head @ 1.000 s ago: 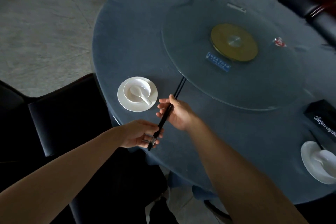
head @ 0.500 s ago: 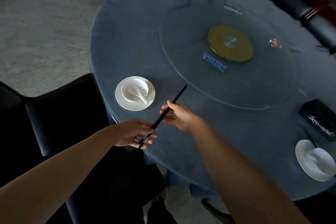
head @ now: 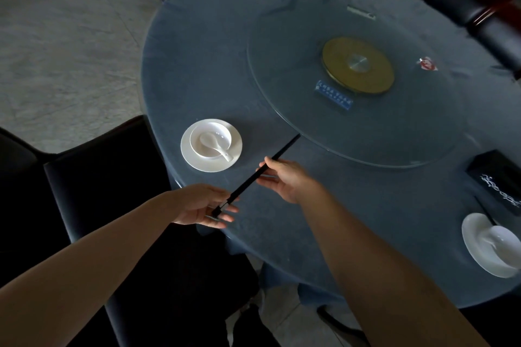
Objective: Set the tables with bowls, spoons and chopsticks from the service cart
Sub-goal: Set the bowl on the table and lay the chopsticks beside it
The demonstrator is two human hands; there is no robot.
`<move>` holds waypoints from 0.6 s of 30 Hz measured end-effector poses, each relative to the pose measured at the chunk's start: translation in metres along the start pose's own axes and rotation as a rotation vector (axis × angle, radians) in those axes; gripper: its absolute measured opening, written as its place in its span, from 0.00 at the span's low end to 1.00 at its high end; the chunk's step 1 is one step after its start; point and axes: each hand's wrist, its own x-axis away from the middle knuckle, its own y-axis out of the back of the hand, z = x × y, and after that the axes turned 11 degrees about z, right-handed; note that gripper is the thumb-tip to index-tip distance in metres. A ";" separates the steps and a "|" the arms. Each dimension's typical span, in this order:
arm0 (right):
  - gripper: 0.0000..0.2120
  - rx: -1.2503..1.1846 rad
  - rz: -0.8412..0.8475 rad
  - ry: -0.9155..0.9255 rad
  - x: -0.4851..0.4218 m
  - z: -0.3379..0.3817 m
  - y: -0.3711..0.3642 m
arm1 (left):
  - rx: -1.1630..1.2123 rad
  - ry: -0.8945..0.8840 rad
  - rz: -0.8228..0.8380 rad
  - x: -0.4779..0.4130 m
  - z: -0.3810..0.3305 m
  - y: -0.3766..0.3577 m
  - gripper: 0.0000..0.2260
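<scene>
Chopsticks (head: 248, 184), black and thin, make a slanted line over the table (head: 197, 65), close to its near left edge. The two sticks are pressed together as a pair. Their long line runs from near left to far right. The thick end, with a silver band on it, points back at the person. The thin tips point away to the far right and reach the rim of the big glass disc (head: 282, 51) in the middle of the table. I cannot tell if the tips touch the cloth.

The left hand (head: 203, 205) comes in from the near left with the arm stretched out. Its thumb and fingers pinch the thick end. The right hand (head: 287, 180) comes in from the near right. Its thumb sits on top of the chopsticks and its fingers lie almost straight under them, holding the sticks lightly near their middle.

Just left of the chopsticks, by the left edge, a white plate (head: 197, 165) carries a white bowl (head: 222, 132). A white spoon (head: 214, 144) lies in the bowl with its handle pointing to the near right. A gold disc (head: 338, 70) sits under the glass. At the right edge are a second plate (head: 476, 245) and a black box (head: 496, 177). A black chair (head: 98, 177) stands at the near left edge.
</scene>
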 end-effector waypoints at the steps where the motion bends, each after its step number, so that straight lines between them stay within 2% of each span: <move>1: 0.06 -0.018 -0.005 0.004 0.001 0.000 0.000 | 0.029 -0.008 -0.012 0.000 0.000 0.001 0.12; 6: 0.07 -0.065 -0.037 0.021 0.002 0.004 0.004 | 0.133 -0.038 -0.049 -0.001 -0.001 0.001 0.10; 18: 0.05 -0.105 -0.075 0.010 -0.017 -0.005 0.014 | 0.161 -0.102 -0.168 -0.014 0.008 0.014 0.07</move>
